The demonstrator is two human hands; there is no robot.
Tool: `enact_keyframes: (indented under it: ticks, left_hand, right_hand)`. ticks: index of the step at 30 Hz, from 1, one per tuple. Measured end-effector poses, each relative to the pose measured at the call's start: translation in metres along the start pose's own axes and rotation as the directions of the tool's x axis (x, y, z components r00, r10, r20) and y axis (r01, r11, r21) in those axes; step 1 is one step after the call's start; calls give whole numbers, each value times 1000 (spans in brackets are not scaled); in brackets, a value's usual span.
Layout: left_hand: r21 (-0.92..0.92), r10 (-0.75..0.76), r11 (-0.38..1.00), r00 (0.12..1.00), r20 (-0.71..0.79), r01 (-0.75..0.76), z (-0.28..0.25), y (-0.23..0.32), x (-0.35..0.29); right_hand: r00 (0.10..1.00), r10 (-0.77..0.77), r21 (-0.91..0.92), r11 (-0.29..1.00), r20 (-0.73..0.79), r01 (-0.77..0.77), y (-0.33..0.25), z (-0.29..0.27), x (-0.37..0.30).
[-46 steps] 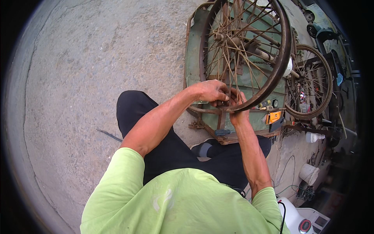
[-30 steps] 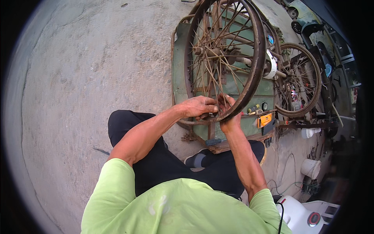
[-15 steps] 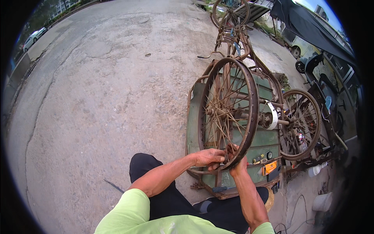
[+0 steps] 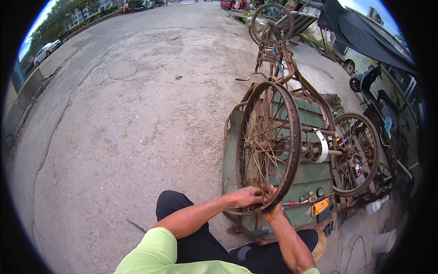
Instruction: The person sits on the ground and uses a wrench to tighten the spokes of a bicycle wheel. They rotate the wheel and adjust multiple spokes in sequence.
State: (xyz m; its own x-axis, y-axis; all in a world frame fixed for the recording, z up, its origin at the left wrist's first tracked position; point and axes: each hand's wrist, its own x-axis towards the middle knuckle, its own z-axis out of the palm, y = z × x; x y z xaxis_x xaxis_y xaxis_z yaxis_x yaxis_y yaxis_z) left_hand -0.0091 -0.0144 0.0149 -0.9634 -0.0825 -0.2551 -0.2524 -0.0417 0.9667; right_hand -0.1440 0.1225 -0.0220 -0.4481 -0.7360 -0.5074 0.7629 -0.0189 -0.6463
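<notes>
A bare, rusty wheel rim with many spokes stands upright in front of me, on the axle of an overturned cargo tricycle with a green bed. My left hand is at the lower left of the rim, its fingers bent in among the spokes. Whatever those fingers pinch is too small and hidden to name. From the right side my right hand grips the bottom of the rim, with some fingertips showing between the spokes. The rim partly covers this hand.
Beyond it stands the tricycle's second rear wheel, and the front wheel rises at the far end. A screwdriver and an orange-and-black box lie on the green bed. A dark rod lies on the concrete at left. White containers stand at right.
The view has tilted up slightly, so the scene sits lower in the picture. Both hands stay at the bottom of the rim, with only slight finger movement.
</notes>
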Motion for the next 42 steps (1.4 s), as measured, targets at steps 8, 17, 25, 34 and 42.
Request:
enact_keyframes:
  ticks: [8, 17, 25, 34, 42]
  left_hand:
    - [446, 199, 893, 937, -288, -53, 16, -32, 19]
    - [358, 107, 934, 951, -291, 4, 10, -33, 14]
    - [281, 140, 957, 962, -235, -70, 8, -44, -5]
    - [13, 107, 994, 989, -98, -106, 3, -39, -3]
    - [272, 258, 942, 944, -207, -198, 12, -13, -10]
  right_hand:
    - [999, -30, -2, 1000, -11, 30, 7, -10, 7]
    - [999, 40, -199, 979, -32, -46, 0, -12, 20]
    - [978, 170, -373, 905, -123, -205, -6, 10, 42]
    - [982, 187, -414, 895, 5, -168, -13, 12, 49]
    - [999, -29, -503, 863, 32, 41, -6, 18, 39]
